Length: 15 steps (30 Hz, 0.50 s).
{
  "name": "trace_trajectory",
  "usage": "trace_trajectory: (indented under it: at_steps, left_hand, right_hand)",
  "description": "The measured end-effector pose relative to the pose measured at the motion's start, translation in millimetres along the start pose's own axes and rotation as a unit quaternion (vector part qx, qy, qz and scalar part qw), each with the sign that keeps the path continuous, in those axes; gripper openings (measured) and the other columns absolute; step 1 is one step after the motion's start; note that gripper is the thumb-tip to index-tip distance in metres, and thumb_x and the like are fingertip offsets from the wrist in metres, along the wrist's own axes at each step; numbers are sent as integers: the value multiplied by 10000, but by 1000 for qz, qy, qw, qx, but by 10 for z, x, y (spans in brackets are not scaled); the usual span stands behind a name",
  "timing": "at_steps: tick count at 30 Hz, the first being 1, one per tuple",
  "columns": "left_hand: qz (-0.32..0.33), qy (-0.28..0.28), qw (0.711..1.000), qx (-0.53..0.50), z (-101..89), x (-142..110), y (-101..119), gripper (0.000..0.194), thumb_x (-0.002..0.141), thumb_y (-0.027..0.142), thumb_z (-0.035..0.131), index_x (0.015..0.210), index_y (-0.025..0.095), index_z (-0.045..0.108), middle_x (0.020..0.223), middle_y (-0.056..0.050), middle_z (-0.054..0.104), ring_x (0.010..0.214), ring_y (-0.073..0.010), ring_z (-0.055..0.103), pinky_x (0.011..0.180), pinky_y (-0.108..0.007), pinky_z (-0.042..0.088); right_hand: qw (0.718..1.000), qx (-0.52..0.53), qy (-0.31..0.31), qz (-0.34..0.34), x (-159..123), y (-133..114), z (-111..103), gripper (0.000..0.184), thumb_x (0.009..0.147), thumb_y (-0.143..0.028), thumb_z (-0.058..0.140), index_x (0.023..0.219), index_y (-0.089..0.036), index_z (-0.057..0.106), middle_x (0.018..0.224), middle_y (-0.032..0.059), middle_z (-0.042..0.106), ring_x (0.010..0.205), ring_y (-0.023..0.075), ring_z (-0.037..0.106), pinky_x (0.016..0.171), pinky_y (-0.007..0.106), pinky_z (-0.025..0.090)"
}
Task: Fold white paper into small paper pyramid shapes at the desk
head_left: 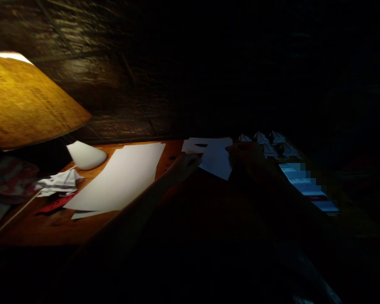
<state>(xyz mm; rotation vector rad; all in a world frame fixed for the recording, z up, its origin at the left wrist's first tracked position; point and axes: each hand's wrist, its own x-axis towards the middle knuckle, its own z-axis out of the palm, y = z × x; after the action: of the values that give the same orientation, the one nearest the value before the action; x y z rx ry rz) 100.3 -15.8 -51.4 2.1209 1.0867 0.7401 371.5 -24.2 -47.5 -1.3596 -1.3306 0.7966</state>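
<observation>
The left hand (pixel 187 164) pinches the left edge of a white paper sheet (pixel 218 159) over the table (pixel 28 232); the right hand (pixel 243 153) seems to pinch its right edge, though shadow blurs that grip. Folded paper pieces (pixel 268 151) sit just beyond the right hand, larger sheets (pixel 126 175) left of the left.

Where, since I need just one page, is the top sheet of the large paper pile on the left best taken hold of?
Probably by the near left corner of the top sheet, pinched between thumb and fingers from the near side. It lies skewed over the lower sheet, whose edge juts out there, so the layers show apart. The left forearm crowds the near right end.
</observation>
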Motion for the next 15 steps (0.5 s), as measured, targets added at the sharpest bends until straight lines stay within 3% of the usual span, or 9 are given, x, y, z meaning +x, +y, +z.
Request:
trace_trajectory:
  at_steps: [4,8,10,12,15]
  left_hand:
    - [-5,24,1000,19,-46,-30,-10,454,1002,419,457,616,192,528,569,3,535,560,-128,504,591,-267,359]
    - [100,81,988,82,-80,-50,36,266,989,307,513,818,184,677,839,-42,677,834,-176,631,790,-304,465]
    - [180,45,977,109,-74,-52,47,193,977,236,536,1000,207,725,1031,-65,715,1010,-203,650,919,-356,487]
    - [240,-1,963,118,-57,-53,42,264,973,173,529,1149,226,717,1183,-81,713,1142,-216,644,1002,-399,493]
    - [265,-37,956,117,-31,-66,33,340,977,128,514,1257,211,688,1310,-106,689,1263,-223,622,1074,-433,500]
  right_hand:
    - [999,-34,-36,-2,65,88,-74,363,695,-547,851,660,-199,754,655,43,700,627,200,635,609,329,455]
    - [984,-107,-134,-53,109,150,-125,130,743,-353,831,727,-226,811,760,32,763,687,192,666,678,314,470]
    - [972,-151,-161,-84,108,153,-132,37,751,-275,802,743,-242,817,823,24,785,740,190,683,714,301,474]
    - [960,-193,-178,-99,97,144,-135,52,763,-239,766,737,-246,812,817,18,784,743,186,680,703,290,462]
    - [945,-239,-194,-112,74,139,-139,73,774,-262,741,735,-238,799,780,17,766,694,180,650,636,282,418]
